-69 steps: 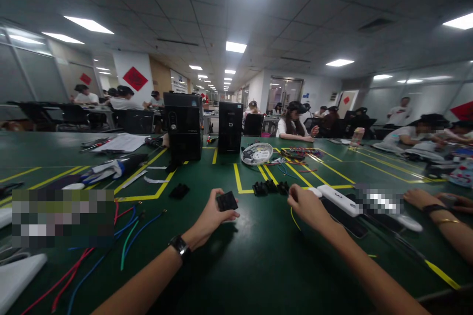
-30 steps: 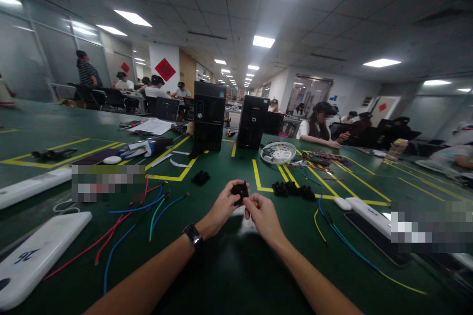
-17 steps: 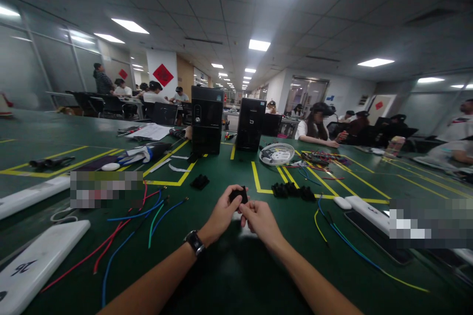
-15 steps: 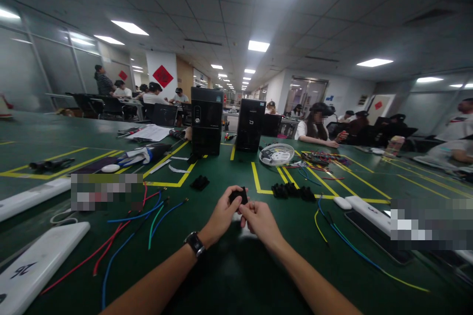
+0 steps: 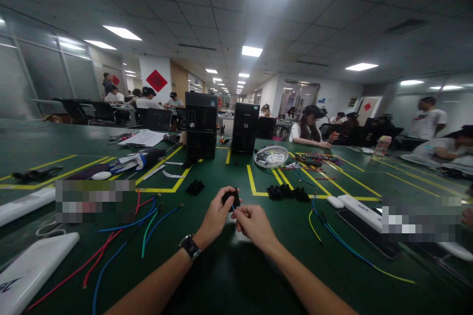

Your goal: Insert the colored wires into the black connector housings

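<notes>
My left hand (image 5: 215, 216), with a black watch on its wrist, is closed around a small black plastic connector (image 5: 229, 197) held just above the green table (image 5: 258, 275). My right hand (image 5: 253, 224) sits right beside it, fingers pinched together at the connector's lower edge; what they pinch is too small to make out. More black connectors (image 5: 286, 192) lie in a row beyond my hands, and a single one (image 5: 194, 187) lies to the left.
Loose coloured wires (image 5: 140, 229) lie left of my hands, and a blue and yellow wire (image 5: 332, 238) to the right. Two black computer towers (image 5: 201, 125) and a white basket (image 5: 271, 156) stand farther back. White flat devices (image 5: 29, 270) lie left and right. Other people sit at tables behind.
My right hand came back from the row of connectors to meet my left hand at the held connector. Both hands have since drifted slightly left and down in view.
</notes>
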Demonstrator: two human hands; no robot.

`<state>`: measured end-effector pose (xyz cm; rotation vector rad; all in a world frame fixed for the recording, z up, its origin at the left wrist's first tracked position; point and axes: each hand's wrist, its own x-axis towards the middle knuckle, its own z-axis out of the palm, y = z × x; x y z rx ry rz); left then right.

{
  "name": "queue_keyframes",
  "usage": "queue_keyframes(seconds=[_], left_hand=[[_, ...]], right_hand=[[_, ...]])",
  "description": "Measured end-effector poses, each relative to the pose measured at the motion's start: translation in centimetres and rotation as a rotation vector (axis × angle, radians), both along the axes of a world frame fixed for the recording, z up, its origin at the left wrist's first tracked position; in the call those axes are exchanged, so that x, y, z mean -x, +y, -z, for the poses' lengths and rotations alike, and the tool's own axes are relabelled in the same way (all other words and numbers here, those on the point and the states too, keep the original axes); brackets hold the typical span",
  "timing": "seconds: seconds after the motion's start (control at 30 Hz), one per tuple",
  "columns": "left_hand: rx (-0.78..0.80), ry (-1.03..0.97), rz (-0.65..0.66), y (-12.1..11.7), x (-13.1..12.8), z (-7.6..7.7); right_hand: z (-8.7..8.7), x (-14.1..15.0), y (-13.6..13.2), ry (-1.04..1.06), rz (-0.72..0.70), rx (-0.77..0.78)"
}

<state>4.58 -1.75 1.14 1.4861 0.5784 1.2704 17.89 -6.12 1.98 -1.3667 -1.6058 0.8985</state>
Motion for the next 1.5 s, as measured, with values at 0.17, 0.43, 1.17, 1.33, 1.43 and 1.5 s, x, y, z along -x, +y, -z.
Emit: queue_keyframes(seconds=[0.17, 0.43, 1.17, 1.33, 1.43, 1.5], left_hand=[[0.032, 0.034, -0.036, -0.1, 0.1, -0.1], [0.216, -0.153, -0.009, -0.3, 0.4, -1.0], [0.304, -0.295, -0.130, 0.1, -0.7, -0.6], [0.184, -0.148, -0.133, 0.8, -0.2, -0.6], [0.178, -0.163, -0.123, 0.8, -0.3, -0.9], [0.228, -0.210, -0.118, 0.6, -0.6, -0.9]], right_hand=[[0.5, -0.1, 0.3, -0.005, -0.033, 0.039], [-0.2, 0.3, -0.2, 0.131, -0.117, -0.031], [0.1, 2.3, -1.6, -0.393, 0.018, -0.330], [-1.2, 1.0, -1.5, -0.405, 0.016, -0.337], [-1.5, 0.9, -1.6, -0.392, 0.029, -0.352], [-1.1, 1.4, -1.6, -0.400, 0.028, -0.347]])
